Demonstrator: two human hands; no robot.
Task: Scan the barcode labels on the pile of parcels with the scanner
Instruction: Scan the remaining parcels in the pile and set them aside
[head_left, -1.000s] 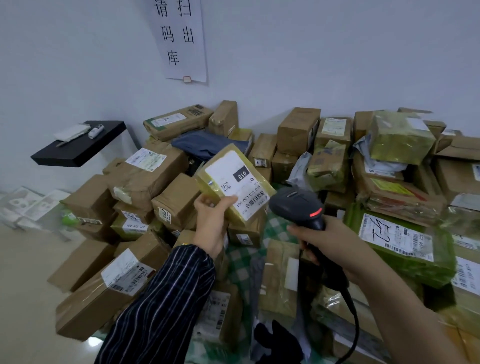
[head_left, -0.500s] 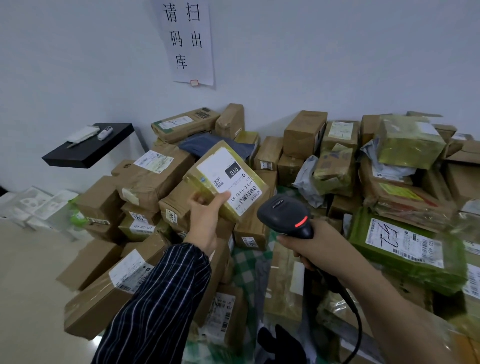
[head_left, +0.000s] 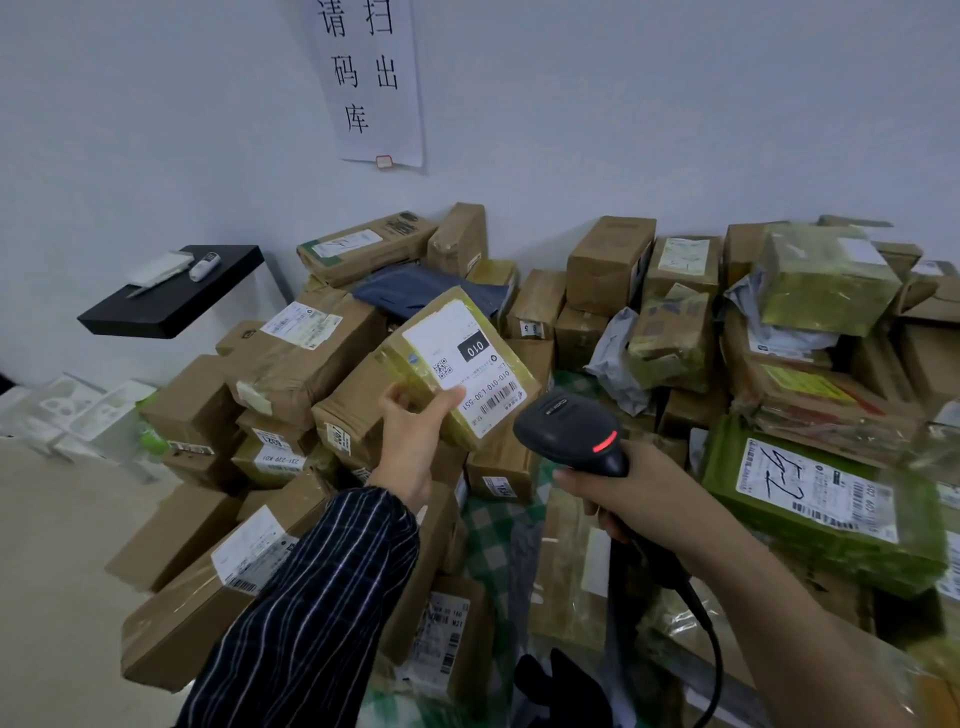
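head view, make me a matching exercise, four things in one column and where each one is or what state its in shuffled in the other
Column 1
1. scanner
2. parcel with the 010 label
3. green parcel
4. paper sign

Column 2
a. stuck on the wall
b. gripped in the right hand
c. lying label up, no hand on it
d. held up in the left hand

Pairs: 1-b, 2-d, 3-c, 4-a
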